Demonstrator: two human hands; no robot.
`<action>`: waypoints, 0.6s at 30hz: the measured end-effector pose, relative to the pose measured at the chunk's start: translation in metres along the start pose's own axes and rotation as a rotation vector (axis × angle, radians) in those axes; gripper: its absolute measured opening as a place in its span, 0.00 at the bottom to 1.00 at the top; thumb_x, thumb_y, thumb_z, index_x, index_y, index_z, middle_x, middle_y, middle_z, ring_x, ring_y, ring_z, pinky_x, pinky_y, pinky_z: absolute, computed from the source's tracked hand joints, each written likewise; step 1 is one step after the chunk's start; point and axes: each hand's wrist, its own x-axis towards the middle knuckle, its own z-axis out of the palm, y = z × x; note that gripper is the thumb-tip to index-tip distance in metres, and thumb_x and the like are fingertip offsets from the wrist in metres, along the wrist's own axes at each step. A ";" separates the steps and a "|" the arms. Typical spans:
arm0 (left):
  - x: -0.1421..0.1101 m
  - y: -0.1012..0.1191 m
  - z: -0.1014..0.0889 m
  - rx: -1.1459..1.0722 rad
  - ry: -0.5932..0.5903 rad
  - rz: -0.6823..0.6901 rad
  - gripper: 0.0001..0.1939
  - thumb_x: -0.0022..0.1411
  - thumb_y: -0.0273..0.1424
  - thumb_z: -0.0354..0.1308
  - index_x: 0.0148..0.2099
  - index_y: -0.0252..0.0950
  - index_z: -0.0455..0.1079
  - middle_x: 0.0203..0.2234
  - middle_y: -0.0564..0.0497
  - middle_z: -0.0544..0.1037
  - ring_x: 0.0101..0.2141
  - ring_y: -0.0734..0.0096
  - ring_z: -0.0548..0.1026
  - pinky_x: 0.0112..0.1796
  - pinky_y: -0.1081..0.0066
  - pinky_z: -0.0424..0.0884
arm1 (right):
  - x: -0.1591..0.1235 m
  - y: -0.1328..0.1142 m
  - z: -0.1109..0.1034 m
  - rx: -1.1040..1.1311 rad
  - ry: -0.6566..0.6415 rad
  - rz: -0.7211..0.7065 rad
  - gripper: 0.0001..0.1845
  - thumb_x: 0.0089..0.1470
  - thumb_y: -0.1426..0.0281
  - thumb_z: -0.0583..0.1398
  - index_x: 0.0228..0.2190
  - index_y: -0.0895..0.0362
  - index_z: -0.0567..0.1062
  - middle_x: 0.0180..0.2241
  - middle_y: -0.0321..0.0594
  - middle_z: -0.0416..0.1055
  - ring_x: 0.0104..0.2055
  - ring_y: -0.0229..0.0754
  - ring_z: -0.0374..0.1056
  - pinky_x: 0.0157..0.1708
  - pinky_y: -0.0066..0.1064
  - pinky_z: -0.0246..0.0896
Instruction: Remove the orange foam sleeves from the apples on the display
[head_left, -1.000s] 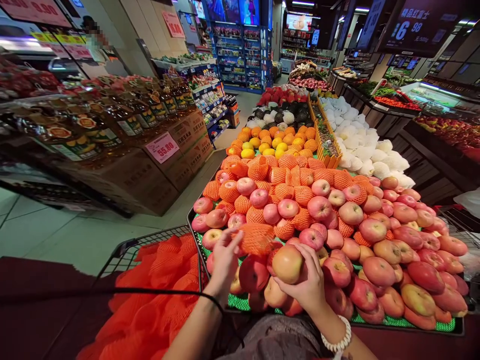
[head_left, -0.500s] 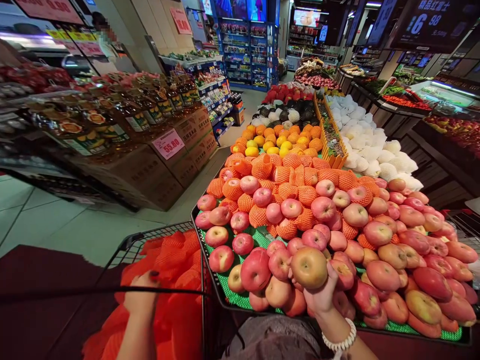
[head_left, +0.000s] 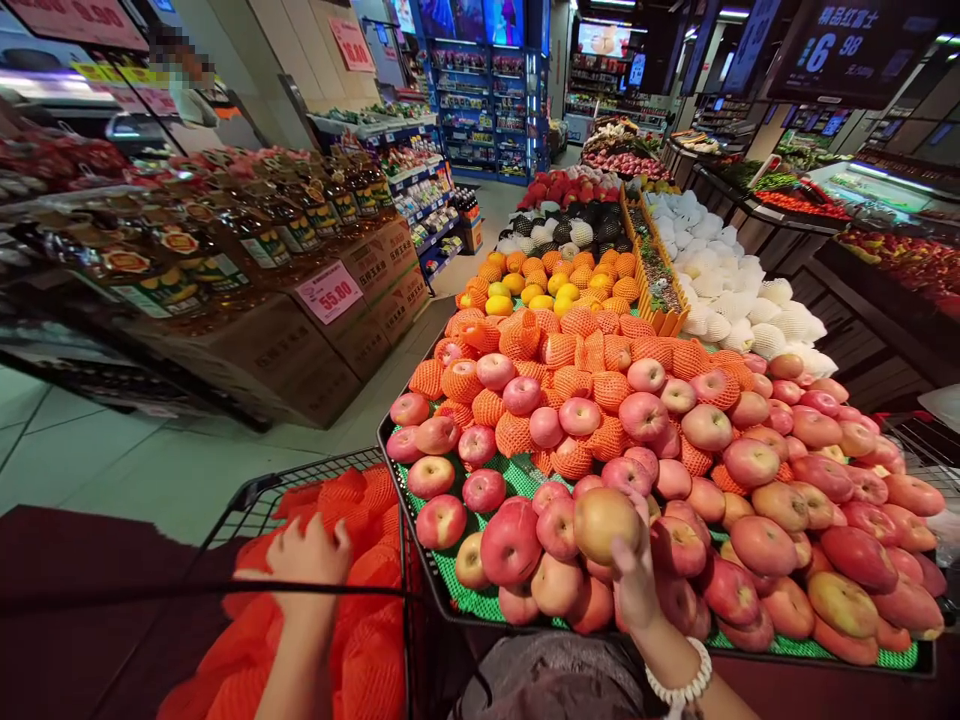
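Note:
My right hand (head_left: 636,572), with a coiled white band at its wrist, grips a large yellowish-red apple (head_left: 606,524) from its right side. The thumb lies across the front of the fruit, while part of the fingers is hidden behind it. Beneath and around it are loose red apples (head_left: 511,540) on a green mat (head_left: 469,597). At the lower left my left hand (head_left: 309,558) hangs open, fingers apart, over a heap of red-orange foam nets (head_left: 367,640) in a wire cart (head_left: 251,492). Nothing shows in that hand.
A dark cable (head_left: 202,588) crosses in front of my left forearm. Behind the apples lie netted fruit (head_left: 570,350), mangoes (head_left: 501,304) and white-wrapped fruit (head_left: 780,320). Oil bottles (head_left: 180,270) stand on cartons (head_left: 292,370) to the left. A person (head_left: 191,95) is at the far left.
My left hand has lifted off the nets slightly rightward, its fingers spreading. My right hand has turned the apple and shifted its grip from underneath to the right side.

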 end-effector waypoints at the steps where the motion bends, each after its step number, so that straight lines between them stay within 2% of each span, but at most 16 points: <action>1: -0.009 0.023 -0.008 -0.193 0.143 0.151 0.16 0.63 0.43 0.57 0.44 0.38 0.77 0.54 0.33 0.82 0.58 0.32 0.77 0.61 0.31 0.61 | 0.000 -0.002 0.000 -0.056 -0.006 -0.052 0.37 0.58 0.49 0.66 0.61 0.50 0.64 0.54 0.48 0.74 0.53 0.54 0.77 0.52 0.47 0.77; 2: -0.020 0.047 -0.017 -0.371 0.212 0.303 0.16 0.63 0.43 0.59 0.46 0.39 0.79 0.52 0.36 0.83 0.54 0.37 0.79 0.64 0.34 0.59 | -0.001 -0.003 0.001 -0.113 -0.015 -0.119 0.45 0.53 0.53 0.71 0.64 0.50 0.60 0.56 0.50 0.72 0.56 0.56 0.76 0.57 0.49 0.75; 3: -0.035 0.072 -0.026 -0.517 0.185 0.439 0.15 0.64 0.43 0.61 0.46 0.40 0.81 0.48 0.38 0.85 0.51 0.41 0.81 0.63 0.39 0.63 | -0.002 -0.005 0.002 -0.174 -0.030 -0.199 0.51 0.49 0.57 0.74 0.66 0.50 0.56 0.58 0.51 0.71 0.58 0.57 0.75 0.59 0.51 0.74; 4: -0.052 0.095 -0.035 -0.669 0.081 0.549 0.13 0.64 0.43 0.63 0.43 0.41 0.82 0.42 0.40 0.86 0.46 0.45 0.82 0.59 0.46 0.70 | -0.003 -0.006 0.004 -0.236 -0.049 -0.286 0.53 0.48 0.60 0.75 0.66 0.51 0.55 0.58 0.52 0.71 0.59 0.57 0.74 0.60 0.52 0.74; 5: -0.071 0.117 -0.042 -0.792 -0.101 0.642 0.12 0.66 0.42 0.63 0.41 0.42 0.83 0.38 0.42 0.86 0.42 0.49 0.83 0.53 0.51 0.75 | -0.004 -0.007 0.006 -0.285 -0.074 -0.370 0.53 0.49 0.61 0.75 0.66 0.51 0.54 0.58 0.52 0.70 0.58 0.56 0.75 0.59 0.52 0.74; 6: -0.089 0.135 -0.048 -0.857 -0.317 0.717 0.12 0.67 0.43 0.64 0.44 0.44 0.84 0.40 0.42 0.86 0.42 0.50 0.83 0.50 0.54 0.77 | -0.006 -0.008 0.007 -0.319 -0.100 -0.454 0.52 0.50 0.61 0.74 0.67 0.52 0.54 0.57 0.52 0.71 0.57 0.56 0.75 0.58 0.52 0.75; 7: -0.105 0.150 -0.052 -0.894 -0.499 0.773 0.18 0.64 0.46 0.68 0.51 0.45 0.83 0.45 0.41 0.86 0.45 0.48 0.83 0.51 0.54 0.77 | -0.007 -0.009 0.008 -0.340 -0.127 -0.532 0.51 0.52 0.59 0.73 0.67 0.52 0.53 0.56 0.52 0.71 0.56 0.55 0.75 0.56 0.51 0.76; 9: -0.130 0.172 -0.053 -0.913 -0.771 0.845 0.40 0.51 0.51 0.78 0.64 0.45 0.77 0.57 0.39 0.82 0.55 0.40 0.80 0.57 0.49 0.76 | -0.010 -0.009 0.008 -0.366 -0.176 -0.642 0.48 0.58 0.57 0.70 0.69 0.53 0.53 0.56 0.51 0.72 0.55 0.54 0.75 0.55 0.52 0.77; 10: -0.137 0.179 -0.052 -0.913 -0.852 0.855 0.50 0.45 0.53 0.81 0.68 0.45 0.73 0.61 0.38 0.79 0.59 0.37 0.77 0.61 0.47 0.73 | -0.012 -0.010 0.008 -0.380 -0.185 -0.672 0.47 0.61 0.56 0.68 0.70 0.53 0.52 0.56 0.52 0.72 0.55 0.55 0.74 0.56 0.52 0.77; 11: -0.142 0.183 -0.050 -0.913 -0.908 0.852 0.56 0.42 0.54 0.82 0.71 0.44 0.70 0.64 0.37 0.76 0.62 0.35 0.75 0.63 0.45 0.71 | -0.012 -0.010 0.007 -0.399 -0.181 -0.683 0.45 0.63 0.57 0.66 0.71 0.53 0.52 0.57 0.52 0.72 0.57 0.55 0.74 0.56 0.53 0.76; 13: -0.145 0.187 -0.045 -0.918 -0.964 0.833 0.59 0.41 0.54 0.83 0.72 0.43 0.67 0.66 0.36 0.74 0.65 0.35 0.72 0.65 0.45 0.69 | -0.013 -0.010 0.005 -0.441 -0.134 -0.659 0.44 0.64 0.59 0.65 0.72 0.54 0.53 0.58 0.53 0.72 0.59 0.56 0.72 0.57 0.54 0.76; 15: -0.145 0.187 -0.043 -0.941 -0.966 0.834 0.59 0.41 0.53 0.83 0.71 0.42 0.67 0.67 0.36 0.72 0.66 0.36 0.71 0.66 0.46 0.69 | -0.012 -0.011 0.004 -0.464 -0.080 -0.631 0.45 0.63 0.61 0.67 0.72 0.53 0.53 0.59 0.53 0.72 0.60 0.57 0.71 0.57 0.55 0.76; 18: -0.146 0.187 -0.043 -0.984 -0.884 0.831 0.51 0.44 0.48 0.83 0.67 0.42 0.70 0.64 0.37 0.75 0.63 0.39 0.73 0.64 0.47 0.71 | -0.009 -0.012 0.005 -0.493 -0.044 -0.636 0.47 0.62 0.61 0.69 0.72 0.53 0.54 0.58 0.53 0.73 0.59 0.58 0.72 0.58 0.57 0.75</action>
